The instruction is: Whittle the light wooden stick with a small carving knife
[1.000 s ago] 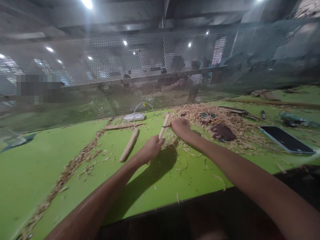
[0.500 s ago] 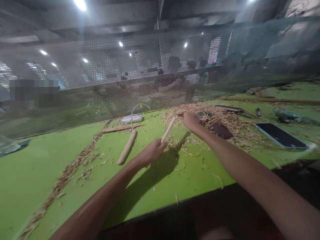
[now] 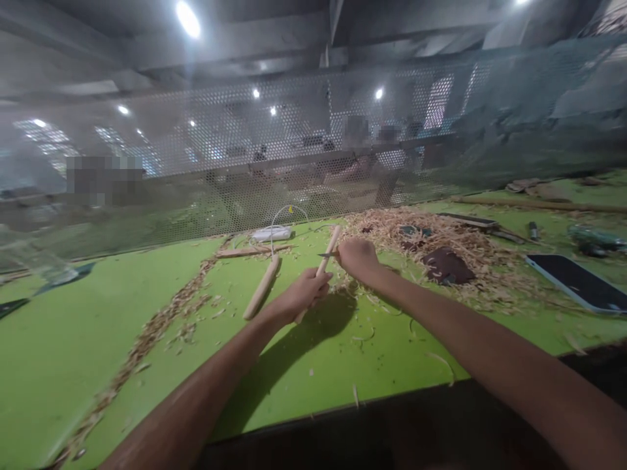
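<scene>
My left hand is wrapped round a pale wooden stick, which tilts up and away from me above the green table. My right hand is closed on a small knife; its dark blade lies across the stick, and its handle is hidden in my fingers. Left of my left hand, a thicker wooden piece rests on the table with a thin white loop rising from its far end. Behind my right hand spreads a heap of wood shavings.
A phone lies at the right, with a brown cloth-like item among the shavings. A white object and a flat wooden strip lie farther back. Mesh netting stands behind the table, with people beyond.
My right hand has moved left and nearer to me, bringing the blade against the stick. The camera view has shifted slightly left.
</scene>
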Available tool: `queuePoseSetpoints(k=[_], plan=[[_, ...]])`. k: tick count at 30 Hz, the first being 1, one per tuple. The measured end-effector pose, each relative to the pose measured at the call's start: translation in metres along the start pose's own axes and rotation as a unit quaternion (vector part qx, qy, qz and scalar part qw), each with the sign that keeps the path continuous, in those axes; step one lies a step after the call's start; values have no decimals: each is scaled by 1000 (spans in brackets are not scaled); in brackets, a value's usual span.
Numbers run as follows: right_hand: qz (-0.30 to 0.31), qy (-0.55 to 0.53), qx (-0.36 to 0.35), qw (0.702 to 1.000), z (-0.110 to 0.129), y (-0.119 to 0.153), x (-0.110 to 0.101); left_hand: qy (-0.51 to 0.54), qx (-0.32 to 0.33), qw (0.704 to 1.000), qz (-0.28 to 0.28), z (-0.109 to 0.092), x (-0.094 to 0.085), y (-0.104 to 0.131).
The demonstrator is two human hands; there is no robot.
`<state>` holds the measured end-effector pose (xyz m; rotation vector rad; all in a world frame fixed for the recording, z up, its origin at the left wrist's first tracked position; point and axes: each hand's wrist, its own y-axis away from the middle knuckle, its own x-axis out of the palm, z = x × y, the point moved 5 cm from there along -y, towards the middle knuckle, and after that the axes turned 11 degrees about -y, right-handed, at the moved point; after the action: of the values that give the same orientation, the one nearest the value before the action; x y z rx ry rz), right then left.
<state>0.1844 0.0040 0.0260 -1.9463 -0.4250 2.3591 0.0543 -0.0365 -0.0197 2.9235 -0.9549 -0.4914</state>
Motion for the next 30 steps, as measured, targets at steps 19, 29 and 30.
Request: queuePoseSetpoints(k=[19,29,30], plan=[[-59,-44,117,990,-62,-19,-6,27,-3,996,84,-5,13,9],[-87,-51,63,993,-31,-7,-22,128,29,987,89,-14,9,9],[-68,-43,48,996,-20,-4,-19,145,35,985,88,-14,7,8]])
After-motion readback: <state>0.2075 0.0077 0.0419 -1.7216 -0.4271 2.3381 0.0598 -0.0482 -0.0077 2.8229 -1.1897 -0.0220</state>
